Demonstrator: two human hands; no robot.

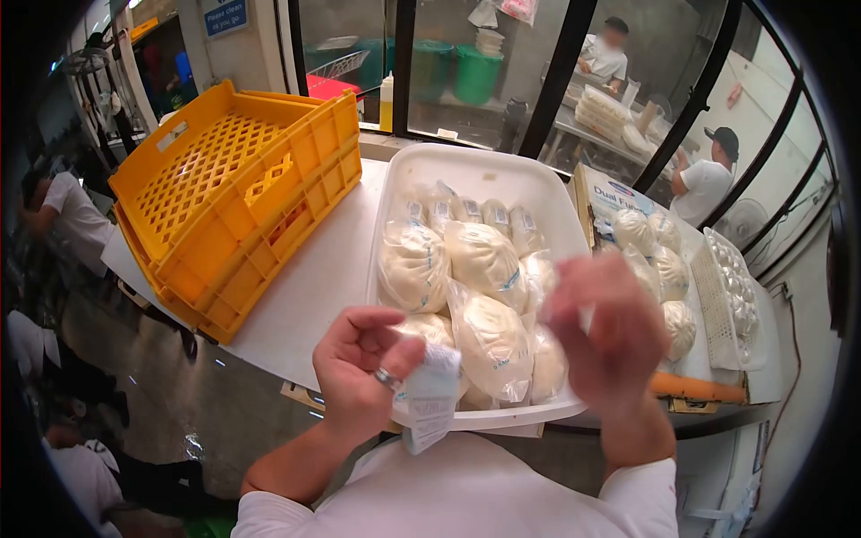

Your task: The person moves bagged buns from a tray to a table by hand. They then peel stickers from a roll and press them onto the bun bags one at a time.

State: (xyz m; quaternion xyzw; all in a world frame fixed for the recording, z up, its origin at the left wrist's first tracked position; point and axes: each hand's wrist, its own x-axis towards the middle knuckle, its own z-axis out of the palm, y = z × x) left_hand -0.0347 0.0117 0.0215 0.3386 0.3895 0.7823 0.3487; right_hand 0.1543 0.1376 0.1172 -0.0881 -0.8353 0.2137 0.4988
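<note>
My left hand (363, 363) is closed on a small stack of printed labels (432, 394), held over the near left rim of a white tub (484, 161). Large white buns in clear bags, such as a bagged bun (493, 341), fill the middle and front of the tub. Behind them lies a row of slim bagged packs (471, 212) with labels. My right hand (610, 332) is blurred by motion above the tub's right side, and its fingertips are smeared, so what it holds, if anything, cannot be made out.
Stacked yellow crates (242, 197) stand on the table's left. On the right are more buns (673, 273) by a cardboard box (592, 193) and a white basket (717, 314). Other people are behind the glass and at the left. A sauce bottle (387, 103) stands by the window.
</note>
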